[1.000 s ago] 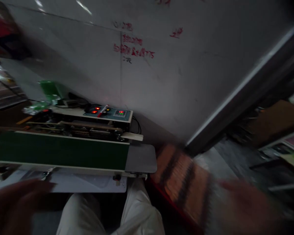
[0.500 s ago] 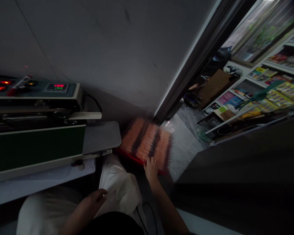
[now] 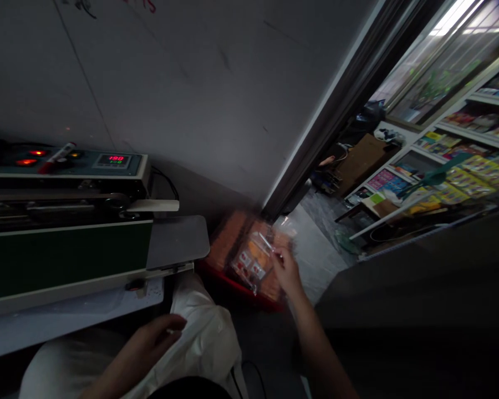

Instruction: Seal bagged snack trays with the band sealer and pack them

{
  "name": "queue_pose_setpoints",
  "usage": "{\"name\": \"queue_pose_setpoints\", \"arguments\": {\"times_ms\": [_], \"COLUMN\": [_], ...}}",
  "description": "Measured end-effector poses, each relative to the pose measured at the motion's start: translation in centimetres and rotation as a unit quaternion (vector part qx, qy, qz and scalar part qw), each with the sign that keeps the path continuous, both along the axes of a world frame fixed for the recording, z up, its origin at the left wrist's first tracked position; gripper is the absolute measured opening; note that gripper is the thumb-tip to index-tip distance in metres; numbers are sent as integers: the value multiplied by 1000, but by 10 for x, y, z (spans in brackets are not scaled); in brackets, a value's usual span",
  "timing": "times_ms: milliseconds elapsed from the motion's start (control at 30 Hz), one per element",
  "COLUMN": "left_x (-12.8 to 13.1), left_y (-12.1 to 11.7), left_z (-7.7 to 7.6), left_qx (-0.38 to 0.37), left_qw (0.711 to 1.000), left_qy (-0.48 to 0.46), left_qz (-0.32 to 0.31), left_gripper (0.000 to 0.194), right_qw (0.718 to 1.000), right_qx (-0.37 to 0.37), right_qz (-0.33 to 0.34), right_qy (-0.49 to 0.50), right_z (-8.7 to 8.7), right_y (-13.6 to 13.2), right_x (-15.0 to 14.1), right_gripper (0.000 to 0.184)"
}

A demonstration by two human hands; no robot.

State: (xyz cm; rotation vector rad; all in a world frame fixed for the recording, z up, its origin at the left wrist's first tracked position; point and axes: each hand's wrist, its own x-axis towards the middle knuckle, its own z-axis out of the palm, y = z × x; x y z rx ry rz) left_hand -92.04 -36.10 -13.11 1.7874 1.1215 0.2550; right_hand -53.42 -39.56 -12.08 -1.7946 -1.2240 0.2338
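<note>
My right hand [image 3: 286, 270] pinches the upper edge of a clear plastic packet [image 3: 255, 252]. Orange contents and small white-and-red labels show through the film. The packet is tilted over a red crate [image 3: 249, 293] full of rows of similar orange packs [image 3: 227, 241]; motion blurs them. Over my thigh in pale trousers [image 3: 210, 327], my left hand [image 3: 158, 335] hangs with loosely bent fingers, the thumb apart from them and nothing seen between them.
On the left stands a band sealer [image 3: 66, 255] with a lit red-and-green display [image 3: 114, 160], a marker pen [image 3: 57, 159] lying on top and a metal end plate [image 3: 178, 238]. A doorway edge [image 3: 316, 122] rises beyond the crate. Goods-filled shelves [image 3: 461, 149] are at the right.
My right hand has moved right and slightly up, and now holds a clear packet above the crate. My left hand stays over the thigh. The view has shifted slightly.
</note>
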Motion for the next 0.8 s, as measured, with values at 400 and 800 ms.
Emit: {"name": "queue_pose_setpoints", "arguments": {"times_ms": [400, 800], "left_x": [52, -6], "left_y": [68, 96], "left_z": [126, 109], "left_qx": [-166, -102], "left_qw": [921, 869], "left_qy": [-329, -326], "left_qz": [127, 358], "left_gripper": [52, 63], "right_qw": [902, 858], "right_qx": [103, 41], "right_qz": [285, 243], "right_qy": [306, 450], "right_z": [130, 30], "right_y": [96, 138], "right_x": [-101, -203], "right_gripper": [27, 61]}}
